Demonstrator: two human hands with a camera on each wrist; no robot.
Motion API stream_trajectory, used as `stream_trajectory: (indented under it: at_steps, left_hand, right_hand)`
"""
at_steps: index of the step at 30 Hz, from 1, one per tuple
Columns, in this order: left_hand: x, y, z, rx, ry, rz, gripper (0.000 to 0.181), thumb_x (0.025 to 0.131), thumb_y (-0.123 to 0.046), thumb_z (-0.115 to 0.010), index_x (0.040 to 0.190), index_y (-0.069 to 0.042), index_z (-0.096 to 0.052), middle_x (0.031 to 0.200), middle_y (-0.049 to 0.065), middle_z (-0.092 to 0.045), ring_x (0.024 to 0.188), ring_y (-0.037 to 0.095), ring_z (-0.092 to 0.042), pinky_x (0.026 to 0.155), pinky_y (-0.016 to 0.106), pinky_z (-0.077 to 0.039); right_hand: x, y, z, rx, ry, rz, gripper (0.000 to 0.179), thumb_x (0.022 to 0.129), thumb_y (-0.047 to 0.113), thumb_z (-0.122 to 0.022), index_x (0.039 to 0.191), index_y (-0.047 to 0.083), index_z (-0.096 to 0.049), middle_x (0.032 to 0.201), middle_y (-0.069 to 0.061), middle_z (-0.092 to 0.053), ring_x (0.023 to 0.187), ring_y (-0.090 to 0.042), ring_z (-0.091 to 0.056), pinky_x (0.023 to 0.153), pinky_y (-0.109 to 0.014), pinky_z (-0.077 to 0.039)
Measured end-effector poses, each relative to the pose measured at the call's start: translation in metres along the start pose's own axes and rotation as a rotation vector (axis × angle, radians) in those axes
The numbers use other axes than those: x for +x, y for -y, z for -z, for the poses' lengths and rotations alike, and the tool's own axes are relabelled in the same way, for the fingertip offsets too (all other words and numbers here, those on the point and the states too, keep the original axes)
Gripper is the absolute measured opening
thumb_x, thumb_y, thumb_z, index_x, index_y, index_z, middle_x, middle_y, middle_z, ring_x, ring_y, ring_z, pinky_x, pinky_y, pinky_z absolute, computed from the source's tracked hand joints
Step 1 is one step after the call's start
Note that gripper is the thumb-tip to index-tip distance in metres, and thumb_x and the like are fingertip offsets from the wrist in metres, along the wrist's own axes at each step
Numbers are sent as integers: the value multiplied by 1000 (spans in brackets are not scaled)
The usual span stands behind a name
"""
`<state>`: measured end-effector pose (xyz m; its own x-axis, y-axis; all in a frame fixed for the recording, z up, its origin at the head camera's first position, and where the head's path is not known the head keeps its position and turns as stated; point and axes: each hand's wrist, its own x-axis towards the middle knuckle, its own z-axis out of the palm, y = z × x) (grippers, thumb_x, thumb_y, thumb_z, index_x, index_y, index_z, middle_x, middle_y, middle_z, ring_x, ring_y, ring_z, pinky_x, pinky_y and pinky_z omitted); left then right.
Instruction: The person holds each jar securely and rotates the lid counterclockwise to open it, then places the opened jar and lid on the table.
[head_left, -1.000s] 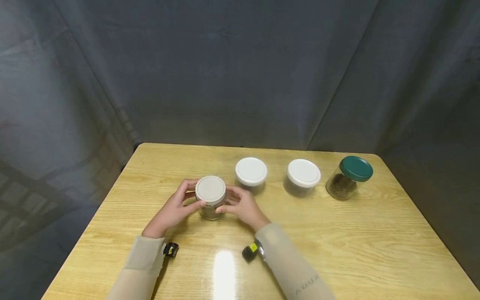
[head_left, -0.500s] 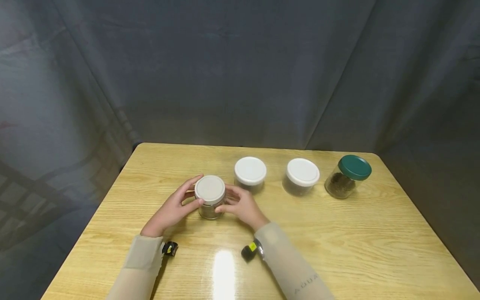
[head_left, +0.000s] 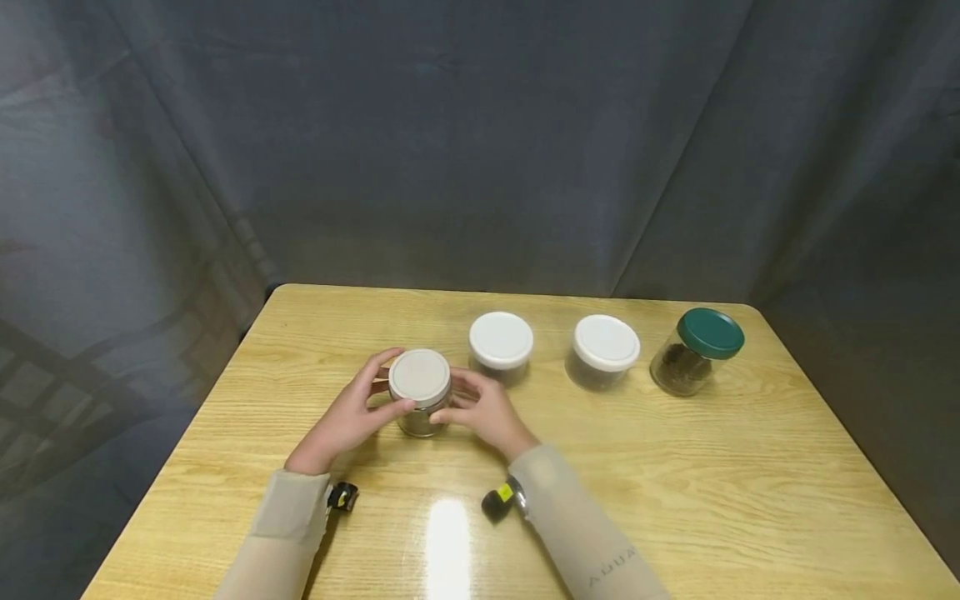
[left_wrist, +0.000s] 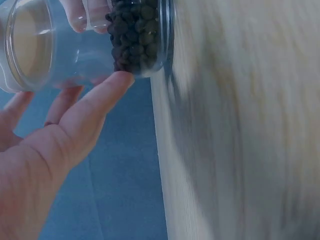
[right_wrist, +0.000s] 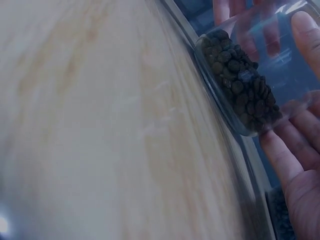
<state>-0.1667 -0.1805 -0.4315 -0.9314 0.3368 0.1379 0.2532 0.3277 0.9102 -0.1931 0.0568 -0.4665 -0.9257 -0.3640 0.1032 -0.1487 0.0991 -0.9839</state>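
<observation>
Left hand and right hand hold the pale-lidded jar upright on the bench. Probably steadying it; next move likely wants even grip.

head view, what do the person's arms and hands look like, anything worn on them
Both the left hand and right hand are ungloved. The left sleeve and right sleeve are long and beige; dark lettering on the right one is too blurred to read surely. A small black device with a yellow mark sits at the left wrist and right wrist.
</observation>
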Motion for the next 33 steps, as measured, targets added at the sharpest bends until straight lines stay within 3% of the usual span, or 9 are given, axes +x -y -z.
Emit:
stream_trajectory:
  at_steps: [3,8,17,21,25,33]
  left_hand:
    - [-1,1,2,-1,27,-15,73,98,-21,-70,159,-23,-31,151,18,-41,131,48,-48,98,59,-52]
    - [-2,3,5,-10,45,-56,67,101,-17,-65,159,-20,-32,149,20,-43,133,48,-46,103,61,-48]
    - [-2,-1,5,-44,31,-3,66,97,-21,-71,152,-25,-35,147,14,-44,132,43,-48,103,62,-48]
    - [-1,-1,4,-19,25,4,69,96,-23,-72,153,-21,-31,144,18,-46,131,44,-49,101,63,-49]
    - [0,1,5,-4,30,-24,70,97,-21,-70,156,-18,-32,149,18,-44,132,45,-48,101,62,-49]
    - [-1,7,9,-12,44,-109,59,101,-13,-63,155,-16,-38,151,13,-45,132,37,-48,112,63,-38]
  right_hand:
    - [0,-1,-1,3,-5,-1,74,74,4,-88,140,-1,-55,140,-21,-58,129,-34,-57,102,-31,-52]
    - [1,-2,-1,7,-2,-8,75,74,4,-88,140,-1,-55,140,-21,-58,129,-34,-57,102,-29,-52]
    - [2,-4,0,-5,4,8,76,73,5,-88,141,-1,-54,140,-21,-58,129,-33,-58,102,-29,-52]
    - [2,-3,0,-8,-2,13,76,73,5,-89,141,-1,-55,139,-20,-59,128,-33,-58,101,-29,-52]
    - [2,-3,0,-5,-4,19,75,73,5,-88,141,-1,-55,140,-20,-59,128,-34,-58,101,-29,-52]
    - [1,-4,-1,-8,-7,14,76,73,6,-89,141,-1,-54,140,-21,-58,129,-33,-58,102,-29,-52]
